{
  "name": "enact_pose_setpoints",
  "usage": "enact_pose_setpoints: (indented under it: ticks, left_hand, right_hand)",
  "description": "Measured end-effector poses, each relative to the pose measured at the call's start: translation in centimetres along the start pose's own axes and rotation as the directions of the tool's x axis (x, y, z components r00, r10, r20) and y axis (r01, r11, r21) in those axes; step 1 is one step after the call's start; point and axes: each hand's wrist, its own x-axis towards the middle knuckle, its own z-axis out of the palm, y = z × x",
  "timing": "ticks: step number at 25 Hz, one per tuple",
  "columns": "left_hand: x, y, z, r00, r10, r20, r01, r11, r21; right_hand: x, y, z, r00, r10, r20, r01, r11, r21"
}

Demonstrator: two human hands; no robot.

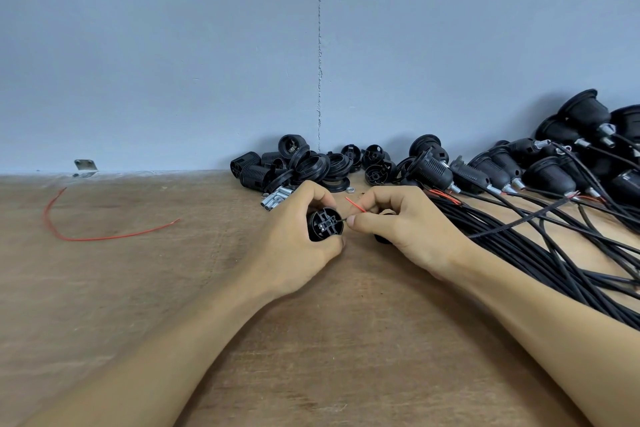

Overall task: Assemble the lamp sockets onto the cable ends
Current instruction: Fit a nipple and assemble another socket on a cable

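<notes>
Socket body (325,225) held in L hand (294,246), curled round it; R hand (398,229) at its 3 o'clock pinches red wire (356,205), maybe black lead (345,219) too.

A small assembly workshop: a plywood bench (104,288) against a bare wall (156,45), heaped socket parts (298,166).

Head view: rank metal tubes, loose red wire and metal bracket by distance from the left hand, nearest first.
1. Metal tubes: just beyond the left hand.
2. Loose red wire: off to its left, on the table.
3. Metal bracket: far left, at the table's back edge.
</notes>
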Motion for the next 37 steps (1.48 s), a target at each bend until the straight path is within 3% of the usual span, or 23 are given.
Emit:
enact_pose_setpoints:
  ticks: [7, 12, 15, 20, 37]
  left_hand:
    - [0.0, -0.2, 0.1, 0.999, 0.024, -0.037, -0.022, 0.999, 0.036]
    - [-0.2, -0.1, 0.0, 0.998, 0.037, -0.051, -0.028, 0.986, 0.167]
    - [-0.3, 0.1, 0.0, 0.998, 0.048, -0.035, -0.038, 0.966, 0.255]
    - [-0.3, -0.3, -0.1, 0.994, 0.109, -0.023, -0.096, 0.940, 0.327]
    - [-0.4, -0.2, -0.2, 0.993, 0.110, 0.042, -0.116, 0.969, 0.220]
  right_hand:
    - [0.1, 0.4, 0.2, 0.998, -0.010, -0.063, 0.002, 0.992, -0.128]
    - [-0.2, 0.3, 0.6, 0.976, -0.185, -0.117, 0.121, 0.902, -0.415]
    - [-0.3, 0.3, 0.6, 0.965, -0.243, -0.098, 0.169, 0.863, -0.477]
    - [-0.3, 0.6, 0.8, 0.964, -0.249, -0.097, 0.177, 0.866, -0.467]
    - [-0.1, 1.0, 1.2, 0.992, -0.096, -0.077, 0.060, 0.927, -0.371]
